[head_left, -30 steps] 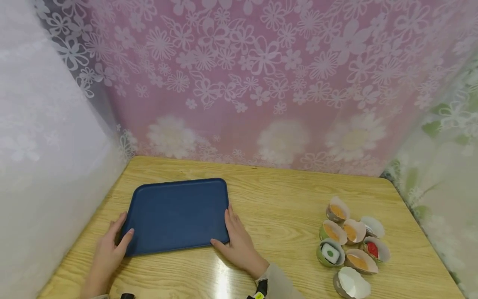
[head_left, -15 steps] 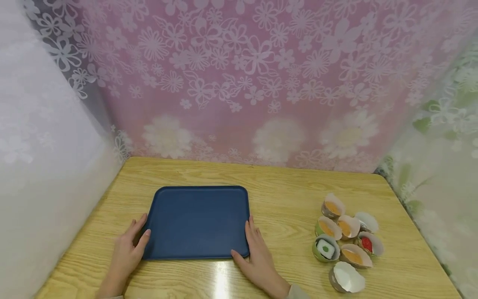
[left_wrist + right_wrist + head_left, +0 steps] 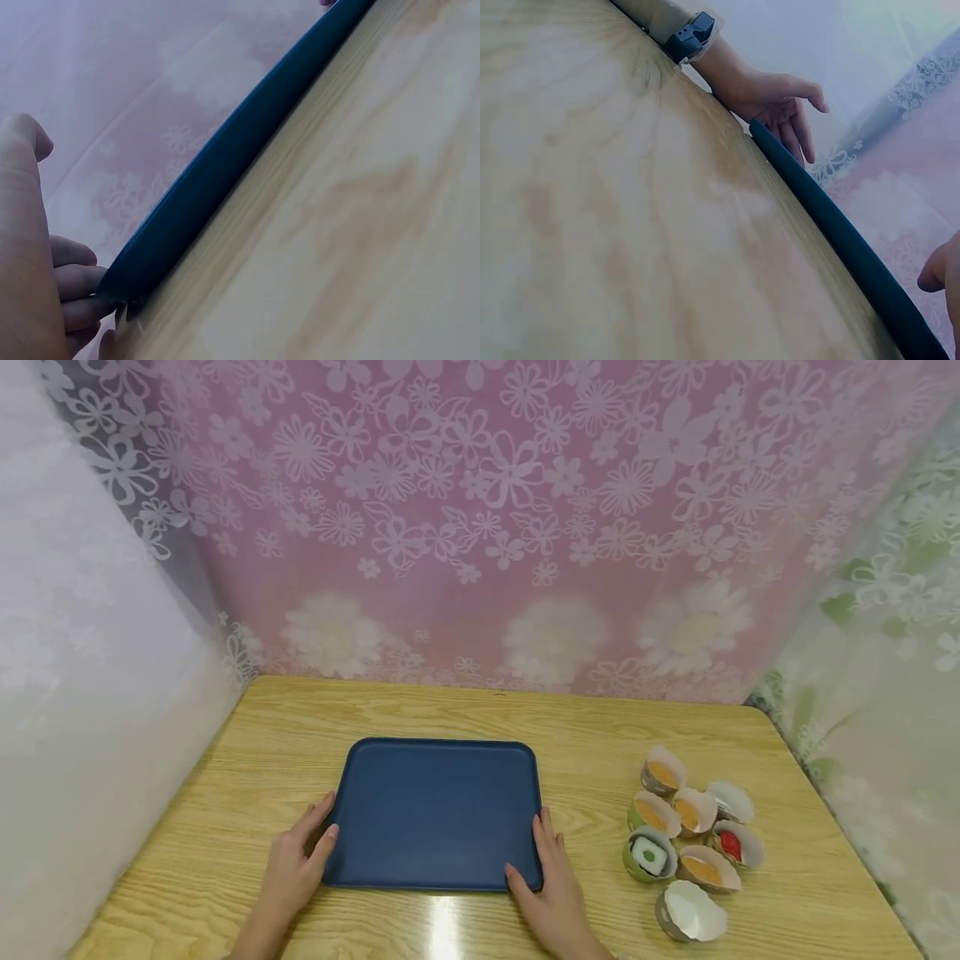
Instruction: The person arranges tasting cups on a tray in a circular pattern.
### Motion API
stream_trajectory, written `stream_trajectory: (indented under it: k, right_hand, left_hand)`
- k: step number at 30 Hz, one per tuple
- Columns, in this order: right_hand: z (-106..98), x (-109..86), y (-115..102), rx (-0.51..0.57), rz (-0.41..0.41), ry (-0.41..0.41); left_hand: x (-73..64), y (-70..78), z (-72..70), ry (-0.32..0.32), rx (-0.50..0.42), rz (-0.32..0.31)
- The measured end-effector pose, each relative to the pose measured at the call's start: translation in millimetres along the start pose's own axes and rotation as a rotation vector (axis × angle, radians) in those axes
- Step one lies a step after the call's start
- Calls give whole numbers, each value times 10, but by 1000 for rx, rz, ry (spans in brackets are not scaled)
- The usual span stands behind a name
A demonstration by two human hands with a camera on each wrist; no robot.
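Note:
In the head view a blue rectangular tray (image 3: 438, 814) lies flat on the wooden table, with nothing on it. My left hand (image 3: 294, 864) is at its left side, fingers against the edge and thumb near the front corner. The left wrist view shows those fingers (image 3: 79, 281) touching the tray's corner, the thumb raised apart from it. My right hand (image 3: 553, 893) presses the right side with extended fingers, its thumb by the front right corner. The right wrist view catches the tray's dark front edge (image 3: 840, 232) and part of the right thumb (image 3: 934, 270).
Several paper cupcake cups stand grouped at the right of the table (image 3: 585, 718). Among them are cups with orange filling (image 3: 703, 870), one with a white and green piece (image 3: 648, 856), one with red (image 3: 730, 846) and a white-lined one (image 3: 693, 912). Floral curtains (image 3: 465, 527) enclose the table.
Both hands have slid the tray rightward across the table, and it has turned slightly so that its front edge runs nearly level. The view has shifted a little; the cups stay grouped.

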State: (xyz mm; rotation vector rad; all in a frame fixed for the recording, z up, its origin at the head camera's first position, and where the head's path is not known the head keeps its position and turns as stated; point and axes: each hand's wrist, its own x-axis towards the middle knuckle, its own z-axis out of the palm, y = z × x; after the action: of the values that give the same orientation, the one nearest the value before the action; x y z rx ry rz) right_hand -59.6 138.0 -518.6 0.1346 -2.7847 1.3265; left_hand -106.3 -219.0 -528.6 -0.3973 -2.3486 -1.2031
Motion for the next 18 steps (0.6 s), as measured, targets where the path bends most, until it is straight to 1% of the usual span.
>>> stream_trajectory:
  k: [5,11,14,18]
  right_hand:
    - [-112,-81,48,9,62,26]
    - [-200,-188,104,5,99,67]
    - [-251,-230,122,12,121,75]
    - [-316,-262,130,12,162,75]
  left_hand:
    - [2,81,120,-42,-12,-10]
    - [-7,180,248,-48,-49,34]
    - [-12,232,321,-30,-54,48]
    - [-19,307,425,23,-28,51]
